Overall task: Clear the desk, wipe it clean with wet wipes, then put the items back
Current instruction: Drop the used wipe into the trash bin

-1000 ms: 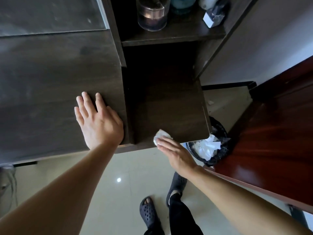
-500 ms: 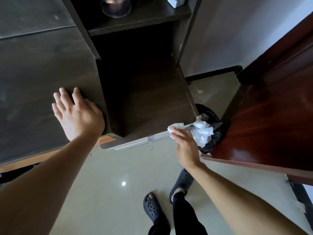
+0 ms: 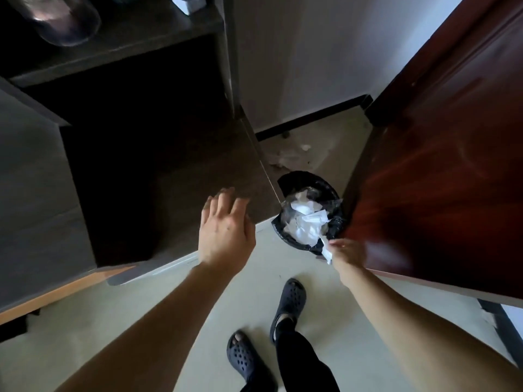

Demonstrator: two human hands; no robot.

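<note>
One wipe [image 3: 326, 250] is pinched in the right grip [image 3: 346, 253] at the bin [image 3: 298, 178] rim; the left grip [image 3: 226, 233], released with fingers spread, hovers over the tabletop [image 3: 198, 171] edge.

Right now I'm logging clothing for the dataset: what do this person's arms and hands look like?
The left arm and right arm are bare, no sleeves in view. The left hand shows no glove, watch or ring. The right hand is ungloved too, but blurred, so small jewellery cannot be ruled out.
</note>
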